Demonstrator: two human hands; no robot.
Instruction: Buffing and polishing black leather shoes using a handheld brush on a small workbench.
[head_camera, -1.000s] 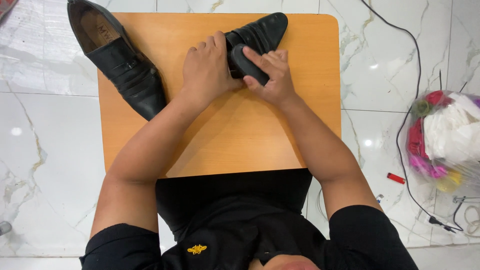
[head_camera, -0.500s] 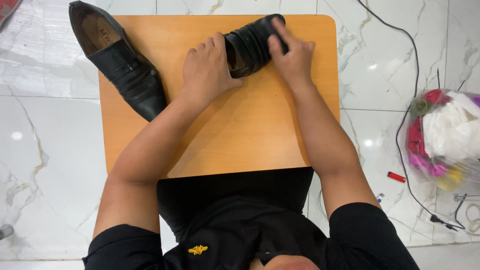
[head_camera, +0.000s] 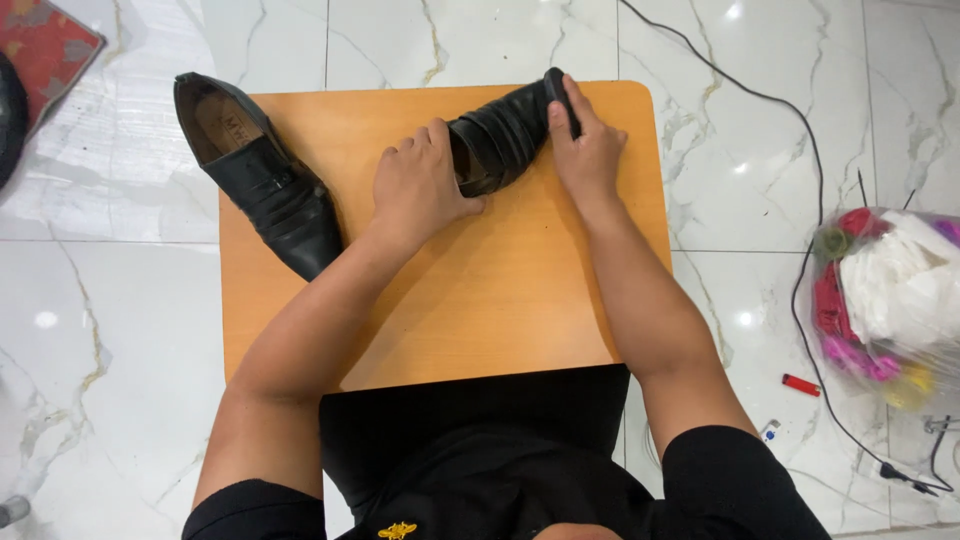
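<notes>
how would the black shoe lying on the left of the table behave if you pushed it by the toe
The left shoe would probably slide rather than roll: it lies flat on its sole on the smooth wooden table. Its heel overhangs the table's corner, so a push that way could tip it off. The glossy leather looks fairly stiff.

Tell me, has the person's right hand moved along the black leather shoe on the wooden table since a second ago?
Yes. The right hand has slid from the black leather shoe's middle toward its toe, nearer the orange wooden table's far edge.

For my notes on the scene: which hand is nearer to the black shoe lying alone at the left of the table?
The left hand. It rests on the other shoe, a short gap from the lone shoe. The right hand is farther, at that other shoe's toe.
</notes>
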